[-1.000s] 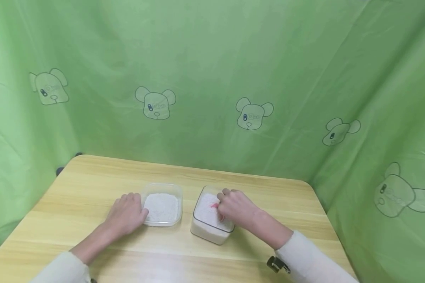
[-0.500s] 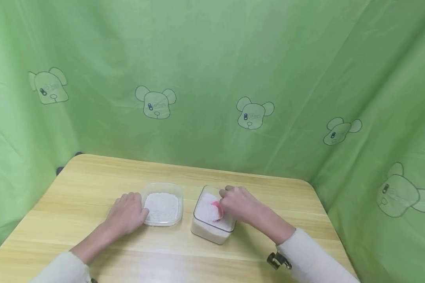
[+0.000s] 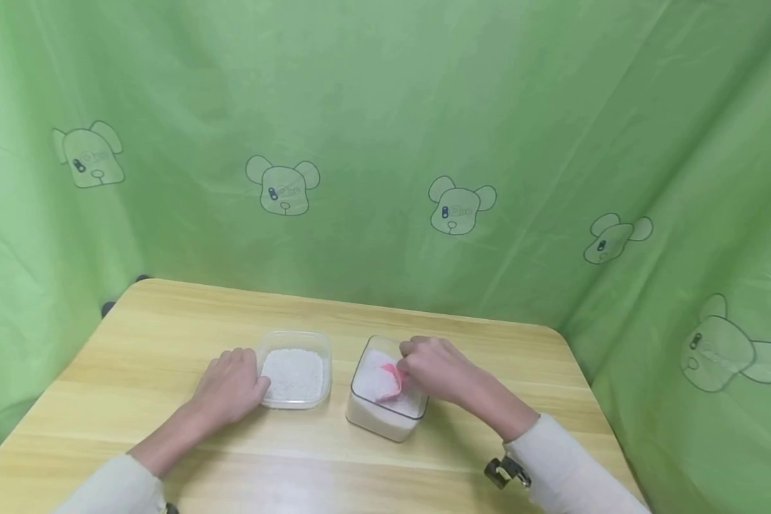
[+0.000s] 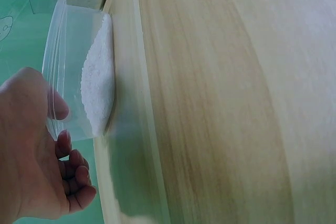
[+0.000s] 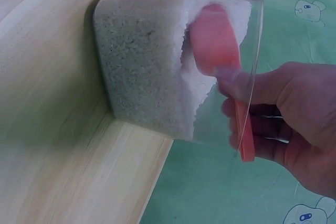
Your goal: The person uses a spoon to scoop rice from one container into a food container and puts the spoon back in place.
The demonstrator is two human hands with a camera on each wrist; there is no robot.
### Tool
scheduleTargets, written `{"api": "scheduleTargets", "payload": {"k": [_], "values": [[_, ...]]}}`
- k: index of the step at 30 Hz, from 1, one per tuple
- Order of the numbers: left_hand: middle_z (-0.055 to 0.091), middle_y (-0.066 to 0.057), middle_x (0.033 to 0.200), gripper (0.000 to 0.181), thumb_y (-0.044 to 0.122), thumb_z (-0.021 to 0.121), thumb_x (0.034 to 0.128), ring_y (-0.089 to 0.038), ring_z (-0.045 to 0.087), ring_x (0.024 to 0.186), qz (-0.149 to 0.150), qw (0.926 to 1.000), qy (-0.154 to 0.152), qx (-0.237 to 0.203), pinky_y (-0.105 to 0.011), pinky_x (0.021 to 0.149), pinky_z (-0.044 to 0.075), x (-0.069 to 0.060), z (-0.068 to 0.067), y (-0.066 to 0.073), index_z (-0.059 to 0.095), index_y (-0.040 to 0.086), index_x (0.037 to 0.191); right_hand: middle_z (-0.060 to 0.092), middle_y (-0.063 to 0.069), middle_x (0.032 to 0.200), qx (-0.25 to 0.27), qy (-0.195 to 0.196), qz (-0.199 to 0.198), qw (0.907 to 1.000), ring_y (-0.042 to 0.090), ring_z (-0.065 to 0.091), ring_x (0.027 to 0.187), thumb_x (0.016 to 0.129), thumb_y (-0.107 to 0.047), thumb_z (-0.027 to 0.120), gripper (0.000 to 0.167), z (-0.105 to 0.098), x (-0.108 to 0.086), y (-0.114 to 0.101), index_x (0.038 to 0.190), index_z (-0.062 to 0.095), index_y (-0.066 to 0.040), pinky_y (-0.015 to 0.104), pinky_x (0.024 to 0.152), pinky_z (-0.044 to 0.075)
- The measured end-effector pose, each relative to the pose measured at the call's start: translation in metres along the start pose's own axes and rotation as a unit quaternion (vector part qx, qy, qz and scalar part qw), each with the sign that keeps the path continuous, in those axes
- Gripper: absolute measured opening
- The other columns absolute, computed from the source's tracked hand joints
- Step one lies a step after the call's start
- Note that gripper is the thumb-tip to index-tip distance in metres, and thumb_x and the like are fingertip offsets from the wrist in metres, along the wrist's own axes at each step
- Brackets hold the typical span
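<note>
My right hand (image 3: 438, 368) grips the handle of a red scoop (image 5: 215, 38), thumb along it and fingers curled round. The scoop's bowl is in the rice (image 5: 139, 51) inside a tall clear square container (image 3: 379, 422). How much rice the scoop carries is hard to tell. On the left, a low clear plastic box (image 3: 298, 406) holds a flat heap of white grains (image 4: 98, 77). At this box's left side my left hand (image 3: 228, 389) pinches the rim with thumb and forefinger; the thumb shows through the plastic in the left wrist view. Its other fingers are loosely curled outside.
Both containers stand side by side on a light wooden table (image 3: 231, 471), a narrow gap between them. A green curtain (image 3: 373, 107) with bear-head prints hangs behind and around it. A dark clip (image 3: 506, 472) sits at the right sleeve (image 3: 552, 464).
My right hand has shifted slightly right and turned the scoop, so more of its red bowl shows above the rice. The left hand and both containers have stayed put.
</note>
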State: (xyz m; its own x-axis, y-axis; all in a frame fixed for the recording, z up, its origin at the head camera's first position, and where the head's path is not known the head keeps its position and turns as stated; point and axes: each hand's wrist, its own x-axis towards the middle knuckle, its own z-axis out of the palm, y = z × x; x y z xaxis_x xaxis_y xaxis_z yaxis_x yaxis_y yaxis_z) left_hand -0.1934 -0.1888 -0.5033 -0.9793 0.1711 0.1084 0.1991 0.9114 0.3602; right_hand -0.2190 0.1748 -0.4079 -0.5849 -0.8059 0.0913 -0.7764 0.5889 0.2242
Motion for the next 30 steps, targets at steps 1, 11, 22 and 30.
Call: {"api": "scheduleTargets", "payload": {"k": [1,11,22,30], "values": [[0.049,-0.006,0.074,0.024,0.024,0.060,0.0906,-0.023,0.044,0.069,0.000,1.0000,-0.001,0.000,-0.034,0.062,0.035,0.000,0.000,0.000,0.052,0.004,0.081,0.054,-0.005,0.069,0.006,-0.001,0.002,1.0000,0.007,0.038,0.062,0.086,-0.009,0.079,0.012,0.000,0.000,0.000,0.075,0.077,-0.016,0.016,0.053,0.034],[0.049,-0.006,0.075,0.025,0.026,0.059,0.0919,-0.023,0.043,0.069,-0.001,1.0000,-0.007,0.002,-0.034,0.063,0.035,-0.001,-0.001,0.001,0.052,0.004,0.084,0.051,-0.006,0.070,0.067,-0.007,0.018,0.9976,0.005,0.037,0.063,0.086,-0.013,0.080,0.007,-0.005,-0.006,0.001,0.080,0.078,-0.015,0.016,0.056,0.033],[0.049,-0.007,0.075,0.026,0.027,0.059,0.0920,-0.023,0.043,0.070,-0.001,0.9999,-0.010,-0.003,-0.034,0.063,0.034,0.001,0.001,-0.002,0.051,0.004,0.084,0.050,-0.006,0.071,0.106,-0.006,0.038,0.9937,0.006,0.039,0.065,0.083,-0.013,0.083,0.004,-0.005,-0.012,0.002,0.085,0.080,-0.014,0.017,0.059,0.037],[0.048,-0.006,0.073,0.025,0.026,0.059,0.0911,-0.023,0.043,0.068,0.002,1.0000,-0.007,-0.004,-0.033,0.061,0.034,0.001,0.002,0.000,0.051,0.004,0.082,0.052,-0.006,0.072,0.119,0.008,0.039,0.9921,0.005,0.042,0.068,0.082,-0.012,0.085,0.009,-0.007,-0.016,0.005,0.090,0.082,-0.013,0.017,0.061,0.042]]}}
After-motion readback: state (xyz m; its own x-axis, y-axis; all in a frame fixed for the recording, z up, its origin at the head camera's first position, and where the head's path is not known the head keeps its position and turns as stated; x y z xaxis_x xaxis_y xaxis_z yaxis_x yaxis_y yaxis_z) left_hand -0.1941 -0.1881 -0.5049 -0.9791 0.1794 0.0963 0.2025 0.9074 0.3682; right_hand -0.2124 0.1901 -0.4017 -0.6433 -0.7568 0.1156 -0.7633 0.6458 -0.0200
